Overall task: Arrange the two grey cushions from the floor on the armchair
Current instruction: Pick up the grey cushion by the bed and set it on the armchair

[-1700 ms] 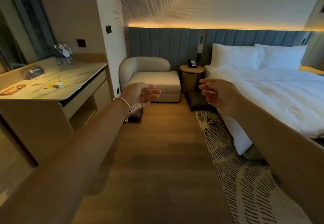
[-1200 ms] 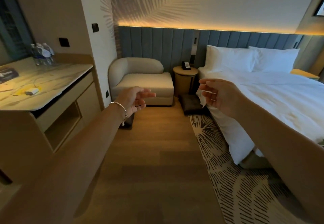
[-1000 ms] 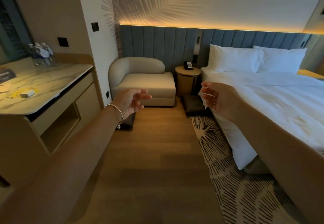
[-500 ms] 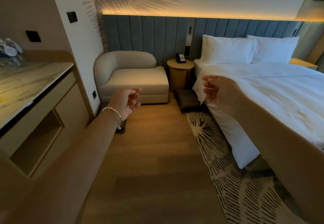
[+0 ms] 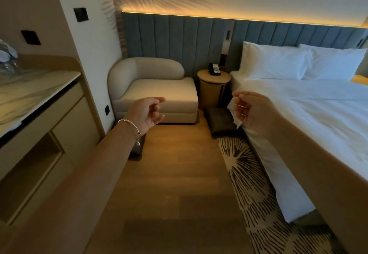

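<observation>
A dark grey square fabric cushion (image 5: 220, 120) lies flat on the wood floor at centre frame, between the round wooden bedside table (image 5: 214, 86) and the white bed (image 5: 318, 114), just below the right hand (image 5: 253, 112). A second grey cushion (image 5: 137, 148) sits largely hidden under the left wrist. Both hands, the left hand (image 5: 146, 114) included, hang empty, fingers loosely curled. The cream upholstered armchair (image 5: 157, 92) stands bare beyond.
</observation>
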A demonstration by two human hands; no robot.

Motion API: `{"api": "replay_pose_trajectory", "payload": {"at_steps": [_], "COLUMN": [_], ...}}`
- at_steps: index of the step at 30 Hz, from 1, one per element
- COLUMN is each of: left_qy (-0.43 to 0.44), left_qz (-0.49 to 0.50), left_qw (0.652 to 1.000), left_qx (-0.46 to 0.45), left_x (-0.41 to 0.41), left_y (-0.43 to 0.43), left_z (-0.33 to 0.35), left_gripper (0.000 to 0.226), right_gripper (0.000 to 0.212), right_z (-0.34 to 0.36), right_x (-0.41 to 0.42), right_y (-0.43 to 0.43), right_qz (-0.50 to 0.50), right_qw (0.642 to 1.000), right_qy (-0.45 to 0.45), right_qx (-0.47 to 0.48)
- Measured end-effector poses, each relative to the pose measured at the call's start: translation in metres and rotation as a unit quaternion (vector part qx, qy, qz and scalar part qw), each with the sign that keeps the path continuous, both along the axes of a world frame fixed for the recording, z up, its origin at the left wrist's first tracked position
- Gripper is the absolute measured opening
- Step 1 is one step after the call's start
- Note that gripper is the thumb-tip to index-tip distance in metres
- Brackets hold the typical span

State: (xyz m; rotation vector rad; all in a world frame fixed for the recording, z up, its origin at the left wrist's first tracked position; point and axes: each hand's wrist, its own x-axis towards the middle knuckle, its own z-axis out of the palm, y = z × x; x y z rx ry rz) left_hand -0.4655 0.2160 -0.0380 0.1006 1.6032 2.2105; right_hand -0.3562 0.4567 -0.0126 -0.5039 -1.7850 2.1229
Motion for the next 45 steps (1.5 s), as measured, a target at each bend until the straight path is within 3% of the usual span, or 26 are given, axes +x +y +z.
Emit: {"api": "replay_pose_trajectory", "payload": {"at_steps": [9,18,30,45], "left_qy": [-0.026,-0.025,-0.007,-0.003], "left_qz": [0.037,-0.007,-0.087,-0.094], "left_qw": [0.999,1.0,0.996,0.995], "left_qx": [0.018,0.002,0.019,-0.024], "left_x": [-0.109,-0.233,-0.382,-0.56], "left_y": [0.003,0.023,0.123,0.265], "left_z": [-0.002,-0.011,-0.024,-0.028], "left_gripper": [0.022,0.022,0.018,0.015], "right_gripper": [0.022,0.022,0.025,0.025], "right_z": [-0.006,-0.014,-0.03,-0.02], "right_x": [-0.133,-0.245,-0.364,-0.522], "right_y": [0.011,0.02,0.119,0.255], "right_qz": [0.026,-0.005,-0.063,-0.066], "right_qw": [0.998,0.998,0.998,0.997], "right_qy": [-0.008,0.0,-0.013,-0.015], "right_qx": [-0.051,-0.07,-0.012,0.028]}}
